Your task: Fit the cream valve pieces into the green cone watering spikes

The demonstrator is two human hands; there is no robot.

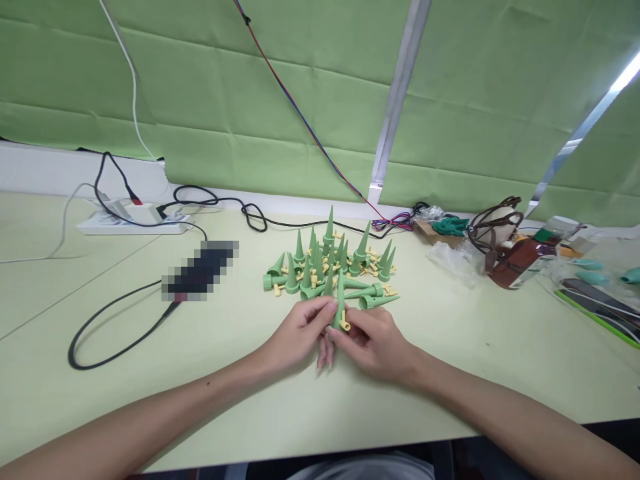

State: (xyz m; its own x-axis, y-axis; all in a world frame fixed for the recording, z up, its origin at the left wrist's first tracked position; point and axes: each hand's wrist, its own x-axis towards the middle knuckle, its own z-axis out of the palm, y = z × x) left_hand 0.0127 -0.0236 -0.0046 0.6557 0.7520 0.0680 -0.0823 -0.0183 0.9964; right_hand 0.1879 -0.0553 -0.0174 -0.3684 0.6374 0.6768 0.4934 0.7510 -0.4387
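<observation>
A green plant watering spike (341,292) stands point up between my two hands, close in front of me. My left hand (306,328) is closed on it, thumb and fingers pinching its left side. From the right, my right hand (380,343) also grips it low down, near a small yellow valve (345,325) that sticks out of its side. Just beyond my hands is a pile of similar green spikes (291,275), some upright and some lying down. Small yellow valves (370,268) are scattered among them.
A dark pixelated device (200,270) with a black cable lies to the left, before a white power strip (135,223). On the right are a reddish-brown bottle (523,261), brown-framed glasses (493,230), clear plastic bags (453,260) and a green-edged phone (600,310).
</observation>
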